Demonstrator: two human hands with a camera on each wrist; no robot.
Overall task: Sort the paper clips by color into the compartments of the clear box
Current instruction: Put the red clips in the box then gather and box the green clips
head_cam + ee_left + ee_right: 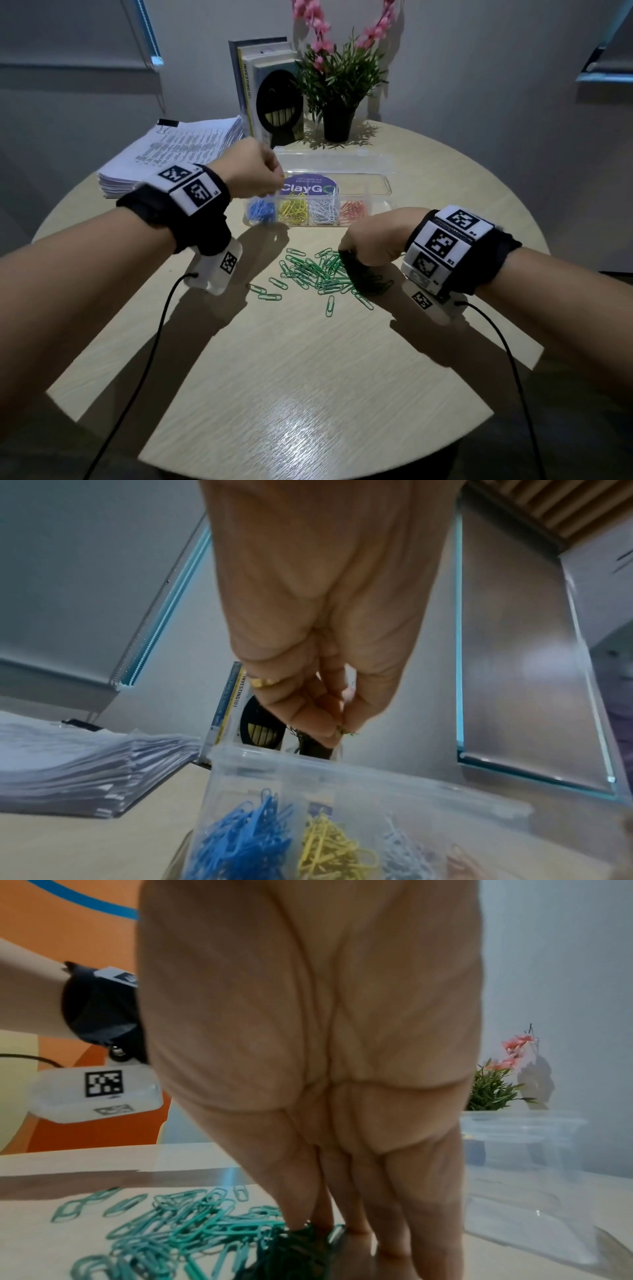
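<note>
A clear box (380, 205) stands mid-table with blue (262, 209), yellow (294, 210), white (323, 212) and red clips (354, 209) in separate compartments; its right end compartment looks bare. In front lies a loose pile of green clips (308, 270). My left hand (277, 178) hovers over the box's left end, fingertips pinched on a small clip (348, 732) of unclear colour. My right hand (346, 255) points down into the pile's right edge, and thumb and fingers (363, 1204) close on a few green clips (298, 1240).
The box lid (335, 161) lies open behind the box. A thick stack of papers (171, 154) sits at the back left, with books (267, 92) and a potted plant (339, 102) at the back. Cables hang from both wrists over the round table (308, 377).
</note>
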